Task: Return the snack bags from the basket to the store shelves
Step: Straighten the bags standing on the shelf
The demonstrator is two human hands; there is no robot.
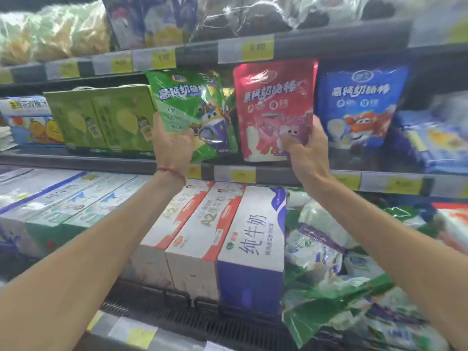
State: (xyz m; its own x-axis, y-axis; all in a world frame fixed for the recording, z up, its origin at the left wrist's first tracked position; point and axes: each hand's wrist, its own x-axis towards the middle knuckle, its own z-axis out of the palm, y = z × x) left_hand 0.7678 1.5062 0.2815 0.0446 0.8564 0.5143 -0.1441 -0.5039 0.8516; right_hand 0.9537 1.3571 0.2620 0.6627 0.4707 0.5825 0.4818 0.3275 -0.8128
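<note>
Snack bags [274, 102] in a row above milk boxes [253, 224]

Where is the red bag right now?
Head view, middle shelf, just right of centre: the right hand grips the red bag between the green bag and blue bag.

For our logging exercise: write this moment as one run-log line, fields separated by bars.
left hand: holds green bag | right hand: holds red bag | where: at middle shelf, red bag beside blue bag

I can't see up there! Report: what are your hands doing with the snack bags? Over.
Left hand grips green bag, tilted. Right hand grips red bag, beside blue bag. Both at middle shelf, nothing blocking.
</note>
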